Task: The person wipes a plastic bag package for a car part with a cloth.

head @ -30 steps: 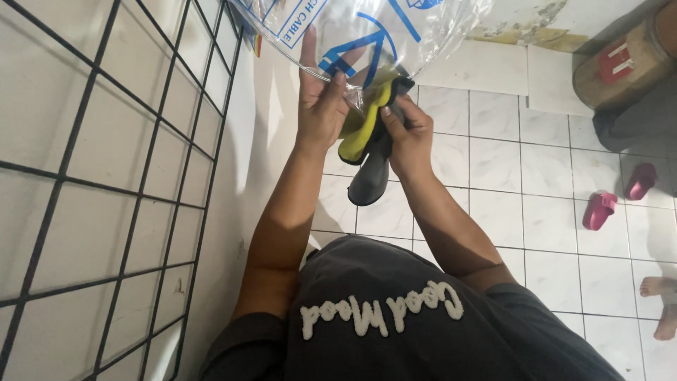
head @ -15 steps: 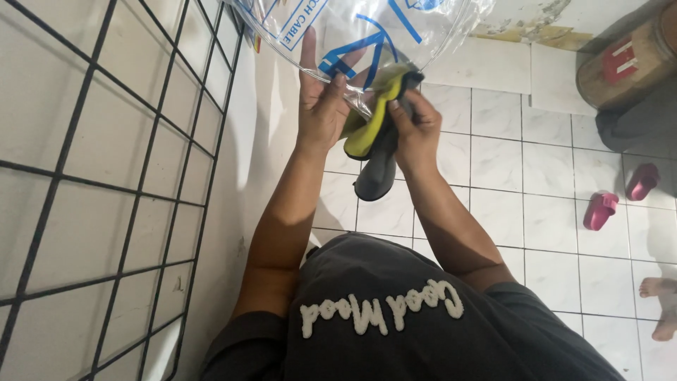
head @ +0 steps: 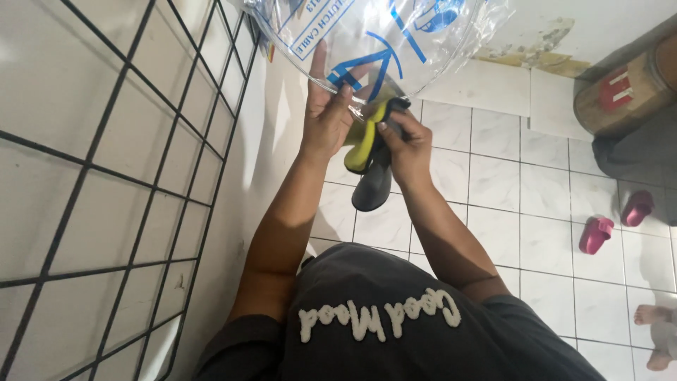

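Both grips clenched: left hand [head: 326,123] and right hand [head: 405,141] grasp the yellow-and-dark tool handle [head: 370,162] under a clear plastic bag [head: 367,35]

Clear plastic bag [head: 367,42] cut off at top edge; tool [head: 372,152] head hidden behind hands.

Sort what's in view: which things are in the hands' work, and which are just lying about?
In hand:
- left hand against the clear plastic bag with blue print
- right hand gripping the yellow-and-dark-grey handled tool at the bag's mouth

Lying about:
- pair of pink slippers on the white tiled floor
- brown cardboard drum
- black wire grid panel
- another person's bare feet
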